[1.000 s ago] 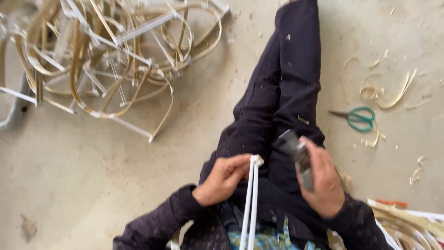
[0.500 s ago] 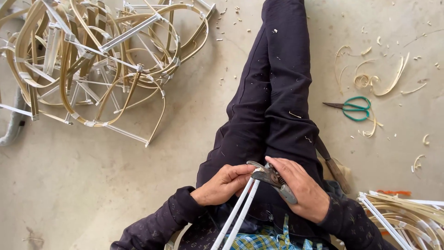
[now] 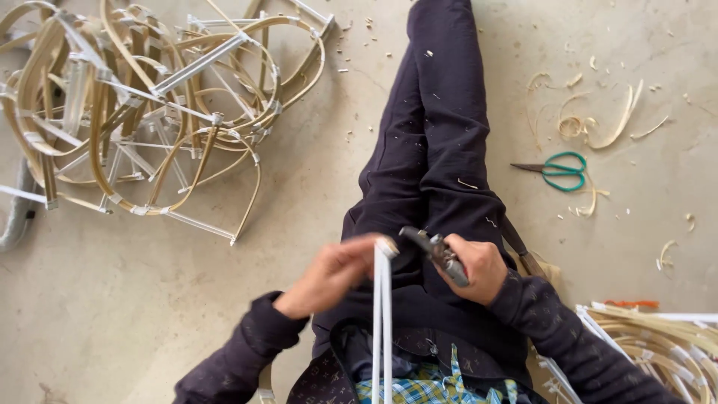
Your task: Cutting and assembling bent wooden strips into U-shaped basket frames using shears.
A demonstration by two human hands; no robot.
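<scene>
The left hand point(image 3: 329, 273) is pinching the top end of a pair of thin white strips point(image 3: 382, 314), its grip closing on them just where they meet — the strips are running straight down toward six o'clock, over the lap. The right hand point(image 3: 479, 268) is clenching a metal tool point(image 3: 434, 251), whose grey tip is pointing toward ten o'clock and sitting just beside the strips' top end. Both hands are hovering above the person's dark trousers point(image 3: 434, 150), stretched toward twelve o'clock across the concrete floor point(image 3: 187, 314). At ten o'clock a tangled heap of bent bamboo frames point(image 3: 149, 112) is lying on the floor. At two o'clock green-handled scissors point(image 3: 557, 170) are resting among curled shavings point(image 3: 591, 123) — more strip bundles point(image 3: 658, 344) are piling up at four o'clock.
</scene>
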